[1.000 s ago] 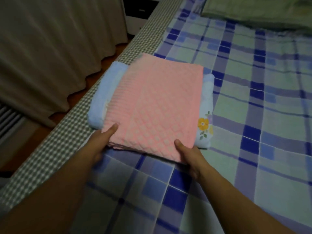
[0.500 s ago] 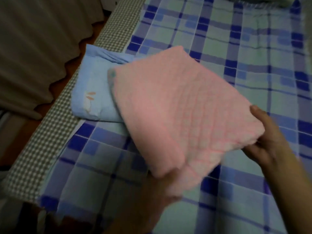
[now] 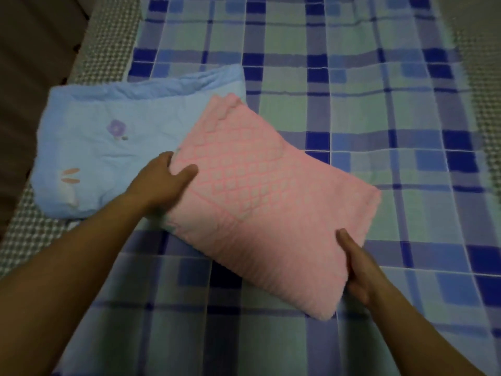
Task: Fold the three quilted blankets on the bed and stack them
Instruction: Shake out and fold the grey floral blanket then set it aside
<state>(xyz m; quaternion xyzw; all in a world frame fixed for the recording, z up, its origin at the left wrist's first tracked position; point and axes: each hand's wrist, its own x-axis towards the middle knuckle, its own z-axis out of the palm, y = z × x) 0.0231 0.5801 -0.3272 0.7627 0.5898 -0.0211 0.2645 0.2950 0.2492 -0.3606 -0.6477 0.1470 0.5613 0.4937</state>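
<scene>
Bed (image 3: 352,109) fills the view, covered by a blue/green plaid sheet; a checked strip (image 3: 108,44) runs along its left edge and another shows at far right. Blue blanket (image 3: 103,147) lies folded at the left side of the bed, partly over the checked strip, with a purple flower and a rabbit print on top. Pink blanket (image 3: 257,202) is folded into a thick rectangle, turned diagonally, sitting beside the blue one toward bed centre; its far-left corner overlaps the blue blanket's right edge, the rest lies over the sheet. Can't tell if it's fully resting or slightly lifted. Diamond quilting visible on its upper face. Third blanket not in view. Left hand (image 3: 162,183) clamps the pink blanket's left short edge, thumb on top, fingers tucked under or behind the fold. Right hand (image 3: 360,267) grips the near-right long edge, thumb along the top, fingers below and hidden. Both forearms come in from the bottom corners. Frame has mild motion blur, so fine edge detail on the pink blanket is soft.
</scene>
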